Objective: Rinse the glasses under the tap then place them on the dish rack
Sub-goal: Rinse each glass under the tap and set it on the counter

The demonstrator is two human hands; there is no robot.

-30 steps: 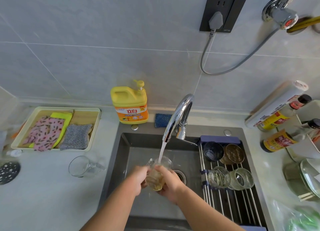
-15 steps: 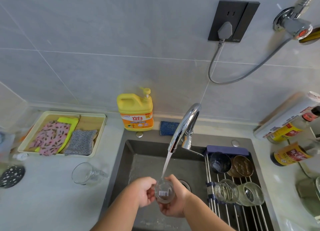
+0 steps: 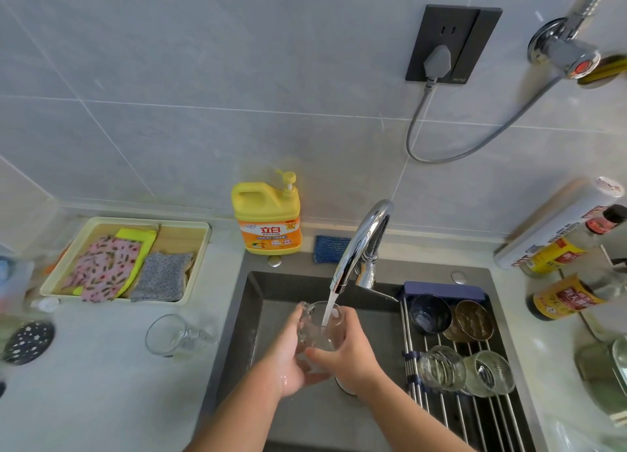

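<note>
A clear glass [image 3: 319,326] is upright over the sink, and water from the chrome tap [image 3: 361,244] runs into it. My left hand [image 3: 288,360] cups its left side and base. My right hand [image 3: 349,350] wraps its right side. Another clear glass [image 3: 169,334] lies on its side on the counter left of the sink. The roll-up dish rack [image 3: 451,414] spans the sink's right part and holds a dark glass [image 3: 429,314], a brown glass [image 3: 473,321] and two clear glasses [image 3: 441,368] lying on their sides.
A yellow detergent bottle [image 3: 268,216] and a blue sponge [image 3: 330,248] stand behind the sink [image 3: 251,316]. A tray of cloths [image 3: 125,261] sits at the left, a dark coaster [image 3: 29,341] near the left edge. Sauce bottles [image 3: 563,295] crowd the right counter.
The glass has gone from tilted with its mouth toward me to upright under the stream, now filling with water. Both hands stayed on it and lifted slightly toward the tap.
</note>
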